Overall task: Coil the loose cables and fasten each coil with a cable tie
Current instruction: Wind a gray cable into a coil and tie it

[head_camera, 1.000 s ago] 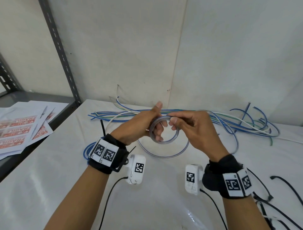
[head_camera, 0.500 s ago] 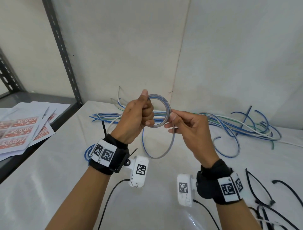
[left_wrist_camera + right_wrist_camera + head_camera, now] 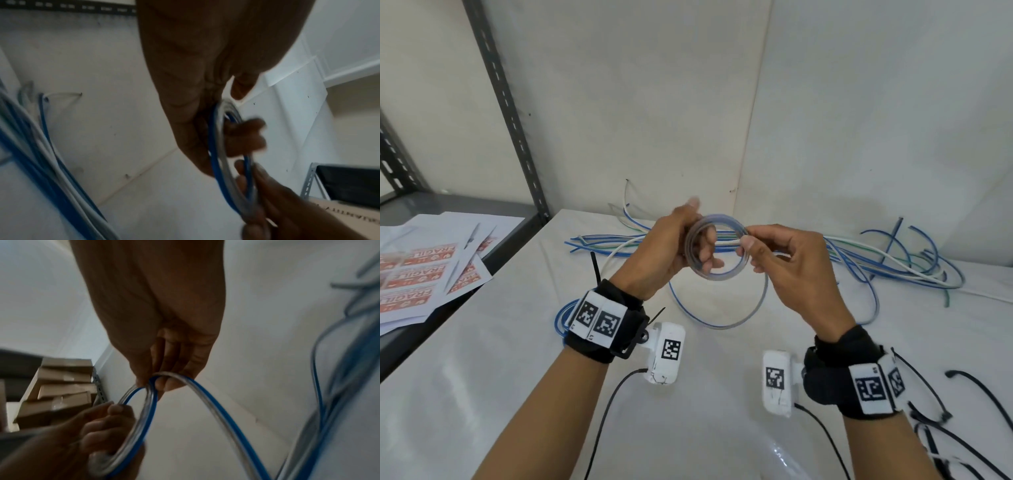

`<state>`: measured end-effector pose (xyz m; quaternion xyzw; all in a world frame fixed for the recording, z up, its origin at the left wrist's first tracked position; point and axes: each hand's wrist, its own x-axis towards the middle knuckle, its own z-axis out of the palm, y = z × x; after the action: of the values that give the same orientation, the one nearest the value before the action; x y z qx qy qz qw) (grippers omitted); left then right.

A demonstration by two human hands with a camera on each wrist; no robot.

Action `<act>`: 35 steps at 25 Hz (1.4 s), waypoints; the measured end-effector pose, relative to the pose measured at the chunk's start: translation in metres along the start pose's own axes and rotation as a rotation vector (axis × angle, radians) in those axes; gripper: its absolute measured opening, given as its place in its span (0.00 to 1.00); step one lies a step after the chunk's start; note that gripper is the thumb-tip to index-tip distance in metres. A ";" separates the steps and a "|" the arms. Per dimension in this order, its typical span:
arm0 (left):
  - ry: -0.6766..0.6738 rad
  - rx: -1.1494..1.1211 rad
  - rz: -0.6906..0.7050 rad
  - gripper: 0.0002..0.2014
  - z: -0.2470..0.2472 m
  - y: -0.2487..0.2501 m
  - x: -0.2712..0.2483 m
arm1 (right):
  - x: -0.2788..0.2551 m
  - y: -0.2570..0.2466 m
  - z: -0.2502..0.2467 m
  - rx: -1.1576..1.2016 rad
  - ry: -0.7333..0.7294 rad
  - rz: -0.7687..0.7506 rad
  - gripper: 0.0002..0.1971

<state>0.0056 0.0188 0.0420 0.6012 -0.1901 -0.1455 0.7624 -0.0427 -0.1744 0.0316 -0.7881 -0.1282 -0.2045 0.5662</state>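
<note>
Lying far to the left, some paper sheets (image 3: 431, 270) with red print sit on a dark shelf (image 3: 465, 205) beside the bench (image 3: 482, 359). A grey metal post (image 3: 506, 106) stands up behind them.

Next comes a black cable tie (image 3: 595, 270) that pokes up just behind the left wrist. A small blue coil (image 3: 561, 317) peeks out beside that wrist, low on the bench.

The left hand (image 3: 661, 253) is held up above the bench. Its fingers (image 3: 707, 255) are curled round the left side of a ring of cable (image 3: 717, 251), with some fingers poking through the ring. The ring is clear and blue, and it is made of a few loops. It is up in the air between the two hands.

The right hand (image 3: 787, 267) pinches the right side of the ring with its thumb and first finger. The other fingers are curled loosely. From this hand the rest of the same cable hangs down in a big loop (image 3: 722, 320) to the bench.

Behind the hands, a long bunch of loose cables (image 3: 887, 263), blue, white and green, lies along the back of the bench near the wall (image 3: 688, 102).

Far to the right, more black cable ties (image 3: 941, 414) lie on the bench.
</note>
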 end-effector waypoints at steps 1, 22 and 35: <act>-0.034 0.122 -0.020 0.28 -0.001 0.000 -0.003 | 0.000 -0.001 -0.005 -0.090 -0.052 -0.009 0.04; 0.093 -0.104 0.044 0.24 0.008 -0.004 0.002 | 0.001 -0.003 0.002 -0.012 0.000 -0.047 0.08; 0.238 -0.161 0.262 0.20 0.006 0.001 -0.001 | -0.004 0.009 0.024 0.148 0.086 0.001 0.10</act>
<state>0.0014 0.0143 0.0446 0.5212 -0.1632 0.0124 0.8376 -0.0379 -0.1540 0.0158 -0.7345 -0.1180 -0.2279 0.6282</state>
